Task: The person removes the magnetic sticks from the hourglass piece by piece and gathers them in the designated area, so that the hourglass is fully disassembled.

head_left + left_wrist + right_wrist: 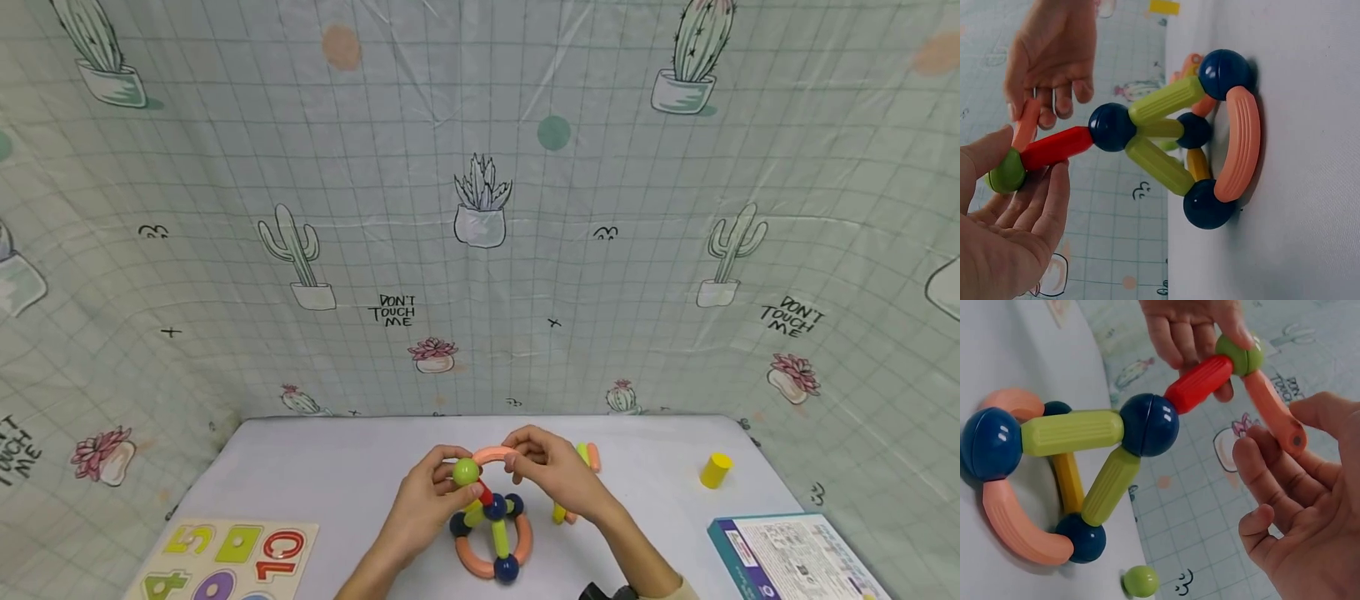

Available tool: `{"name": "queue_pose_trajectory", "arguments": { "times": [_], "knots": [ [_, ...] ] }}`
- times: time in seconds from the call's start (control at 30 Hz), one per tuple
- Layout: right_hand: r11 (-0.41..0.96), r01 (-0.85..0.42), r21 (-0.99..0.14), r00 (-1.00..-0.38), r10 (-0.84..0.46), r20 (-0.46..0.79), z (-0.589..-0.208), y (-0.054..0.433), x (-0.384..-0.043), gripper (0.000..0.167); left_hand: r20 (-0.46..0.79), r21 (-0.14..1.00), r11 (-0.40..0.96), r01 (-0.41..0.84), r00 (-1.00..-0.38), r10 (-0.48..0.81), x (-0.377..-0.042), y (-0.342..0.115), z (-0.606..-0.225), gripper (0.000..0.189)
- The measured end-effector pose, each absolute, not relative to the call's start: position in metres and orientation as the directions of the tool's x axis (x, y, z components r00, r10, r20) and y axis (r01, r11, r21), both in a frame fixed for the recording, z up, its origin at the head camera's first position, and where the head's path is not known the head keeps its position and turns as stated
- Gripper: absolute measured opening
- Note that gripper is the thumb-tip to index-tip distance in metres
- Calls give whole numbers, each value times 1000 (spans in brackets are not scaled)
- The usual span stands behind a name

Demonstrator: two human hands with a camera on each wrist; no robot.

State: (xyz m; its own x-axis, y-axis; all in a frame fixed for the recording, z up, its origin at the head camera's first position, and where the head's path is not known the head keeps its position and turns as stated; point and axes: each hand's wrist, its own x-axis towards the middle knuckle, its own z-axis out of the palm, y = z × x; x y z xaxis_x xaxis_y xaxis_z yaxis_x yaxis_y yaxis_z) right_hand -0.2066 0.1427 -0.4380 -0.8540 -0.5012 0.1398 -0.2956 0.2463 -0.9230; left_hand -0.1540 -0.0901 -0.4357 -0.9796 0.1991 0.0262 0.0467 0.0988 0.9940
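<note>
The left hand (424,502) pinches a green ball (466,472), the right hand (555,469) a curved orange stick (1267,403), probably light and stiff, best held mid-length.

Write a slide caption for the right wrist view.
Left fingers hold a green ball on a red stick; right fingers pinch a curved orange stick.

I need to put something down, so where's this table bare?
Two patches look free: on the left, between the number board and the left hand; on the right, bordered by the loose sticks, the yellow cylinder and the flat box. The middle is crowded: that hand and the right hand hold the ball-and-stick model, close to the sticks.
</note>
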Motion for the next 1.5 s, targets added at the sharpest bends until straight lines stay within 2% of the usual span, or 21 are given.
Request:
{"name": "queue_pose_trajectory", "arguments": {
  "times": [0.27,0.47,0.6,0.73,1.1,1.5],
  "knots": [
    [287,-276,-918,-863,-495,105,-427,139,-201,28,60,978,182,99,-976,210,-157,-89,-433,43],
    [266,-226,-937,-860,-506,64,-427,138,-197,20,66,978,180,109,-971,229,-160,-89,-432,44],
    [264,-232,-936,-833,-552,51,-430,137,-196,26,76,982,153,111,-973,217,-159,-89,-432,43],
    [294,-248,-923,-833,-552,48,-430,136,-194,31,87,980,157,123,-972,217,-160,-89,-433,41],
    [322,-243,-915,-851,-523,42,-434,133,-192,26,97,958,246,147,-974,205,-160,-86,-434,40],
    [341,-256,-905,-853,-520,46,-435,132,-188,24,107,950,272,154,-978,182,-160,-87,-435,39]
  ]
}}
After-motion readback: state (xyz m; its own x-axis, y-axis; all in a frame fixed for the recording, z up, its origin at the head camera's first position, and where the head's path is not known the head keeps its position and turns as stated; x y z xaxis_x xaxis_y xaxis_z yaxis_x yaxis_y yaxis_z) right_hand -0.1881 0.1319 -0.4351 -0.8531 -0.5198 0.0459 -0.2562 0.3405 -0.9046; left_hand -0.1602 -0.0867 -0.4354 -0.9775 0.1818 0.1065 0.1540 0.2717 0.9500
